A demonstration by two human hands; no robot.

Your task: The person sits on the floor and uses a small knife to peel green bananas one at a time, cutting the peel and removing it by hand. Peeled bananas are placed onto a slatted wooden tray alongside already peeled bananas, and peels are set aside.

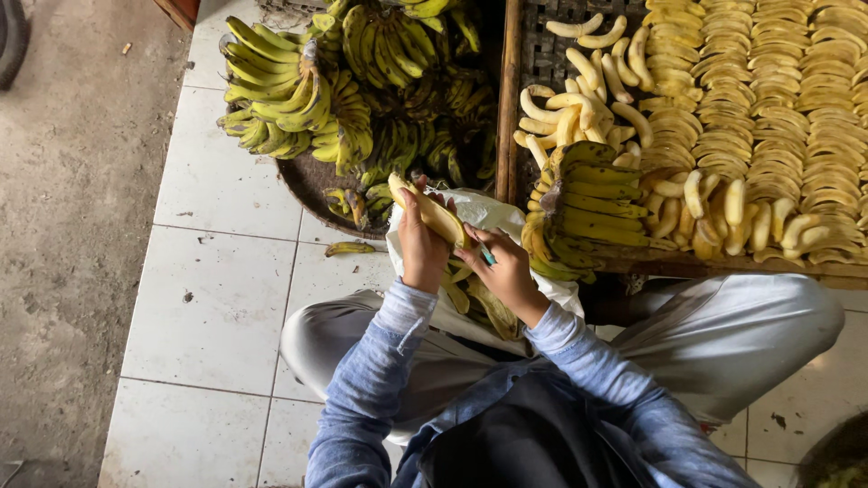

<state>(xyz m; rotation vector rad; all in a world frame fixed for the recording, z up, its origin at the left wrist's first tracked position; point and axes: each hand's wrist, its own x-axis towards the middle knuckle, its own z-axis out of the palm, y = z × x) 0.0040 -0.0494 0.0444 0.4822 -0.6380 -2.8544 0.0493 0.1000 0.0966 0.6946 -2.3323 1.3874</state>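
Observation:
My left hand grips a banana that points up and to the left, its pale flesh partly bared. My right hand holds a small knife with a blue-green handle against the banana's lower end. Yellow-green peels lie below my hands in a white plastic bag on my lap. A bunch of unpeeled bananas rests just right of my right hand.
A round basket heaped with green-yellow banana bunches stands ahead on the tiled floor. A woven tray on the right carries peeled bananas and rows of slices. One small banana lies on a tile.

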